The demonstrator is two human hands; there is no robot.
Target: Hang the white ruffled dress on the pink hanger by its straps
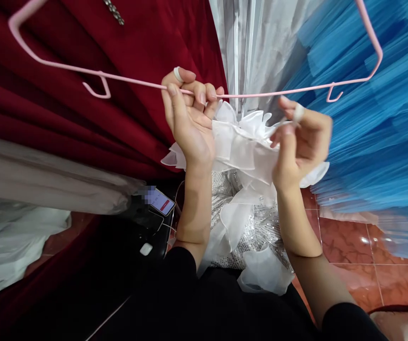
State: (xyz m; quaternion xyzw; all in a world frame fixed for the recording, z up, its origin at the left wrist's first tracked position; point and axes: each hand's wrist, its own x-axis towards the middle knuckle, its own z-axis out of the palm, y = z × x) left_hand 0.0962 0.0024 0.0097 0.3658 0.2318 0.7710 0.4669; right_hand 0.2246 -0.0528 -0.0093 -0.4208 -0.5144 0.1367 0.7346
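A pink clothes hanger [133, 80] spans the upper view, its bottom bar running nearly level. My left hand [193, 118] is closed around the middle of that bar, palm turned up, with white tape on one finger. Just below the bar on the right, my right hand [301, 147] pinches with thumb and fingers; it is slightly blurred, and what lies between the fingertips is unclear. Behind and between both hands is a garment with white sheer ruffles [241, 149]. Its silver sequined part [261, 220] hangs down over my lap.
Dark red fabric [190, 38] hangs at left, blue tulle [367, 137] at right, and white fabric [278, 38] behind. A lit phone [162, 202] with a cable and a small white case [146, 248] lie on a black surface. Red tiles [349, 237] cover the floor.
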